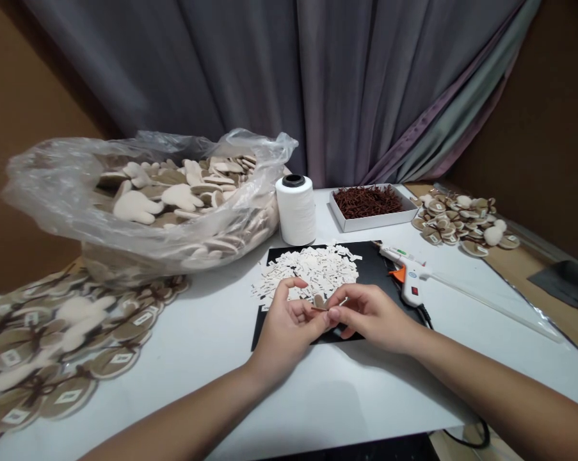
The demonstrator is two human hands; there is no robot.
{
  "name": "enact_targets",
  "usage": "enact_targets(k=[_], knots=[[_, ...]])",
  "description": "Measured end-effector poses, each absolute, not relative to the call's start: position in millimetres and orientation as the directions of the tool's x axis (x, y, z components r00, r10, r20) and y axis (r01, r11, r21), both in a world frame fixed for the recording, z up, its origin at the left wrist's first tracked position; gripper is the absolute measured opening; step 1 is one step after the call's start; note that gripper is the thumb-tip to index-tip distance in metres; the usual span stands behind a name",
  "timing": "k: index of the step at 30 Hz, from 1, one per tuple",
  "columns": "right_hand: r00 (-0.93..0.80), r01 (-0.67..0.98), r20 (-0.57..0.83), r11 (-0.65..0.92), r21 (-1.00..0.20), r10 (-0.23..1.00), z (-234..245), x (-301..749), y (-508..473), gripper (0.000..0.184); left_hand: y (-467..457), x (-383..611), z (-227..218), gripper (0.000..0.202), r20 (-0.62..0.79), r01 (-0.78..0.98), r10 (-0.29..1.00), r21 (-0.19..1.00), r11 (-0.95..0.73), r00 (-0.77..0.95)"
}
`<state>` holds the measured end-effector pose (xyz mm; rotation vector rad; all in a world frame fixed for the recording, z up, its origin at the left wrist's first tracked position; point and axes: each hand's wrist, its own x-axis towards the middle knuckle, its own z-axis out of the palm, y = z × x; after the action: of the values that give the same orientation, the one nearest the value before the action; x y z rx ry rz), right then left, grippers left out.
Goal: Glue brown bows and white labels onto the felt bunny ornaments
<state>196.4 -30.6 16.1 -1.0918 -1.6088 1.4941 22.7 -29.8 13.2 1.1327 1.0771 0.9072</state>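
Above the black mat (372, 266), the loosely curled left hand (289, 323) and the more tightly curled right hand (370, 314) together pinch a small brown cutout (320, 301) (probably light, soft and bendy, best held by its edges).

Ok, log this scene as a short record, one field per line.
Hands: left hand and right hand together, fingers on a small brown piece
Surface: black mat, partly covered by white labels
Tool: white glue gun, orange trigger, at the mat's right edge
Behind mat: upright thread cone; shallow box of dark brown strips
Left: open plastic bag of brown and cream pieces
Right: heaped labelled pieces
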Motion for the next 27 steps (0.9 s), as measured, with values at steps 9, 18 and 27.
enact_targets(k=[9, 18, 27], knots=[[-0.107, 0.332, 0.159, 0.186, -0.925, 0.981, 15, 220, -9, 0.026, -25, 22, 15, 0.045, -0.148, -0.119, 0.963, 0.977, 0.178, 0.226], [-0.386, -0.145, -0.058, -0.123, -0.982, 0.921, 12, 196, -26, 0.026, -23, 23, 8, 0.047, -0.137, -0.229, 0.958, 0.953, 0.196, 0.251], [-0.126, -0.263, 0.007, -0.026, -0.964, 0.992, 13, 211, -11, 0.02, -9, 5, 27, 0.047, 0.066, 0.667, 0.869, 0.612, -0.424, 0.491]])
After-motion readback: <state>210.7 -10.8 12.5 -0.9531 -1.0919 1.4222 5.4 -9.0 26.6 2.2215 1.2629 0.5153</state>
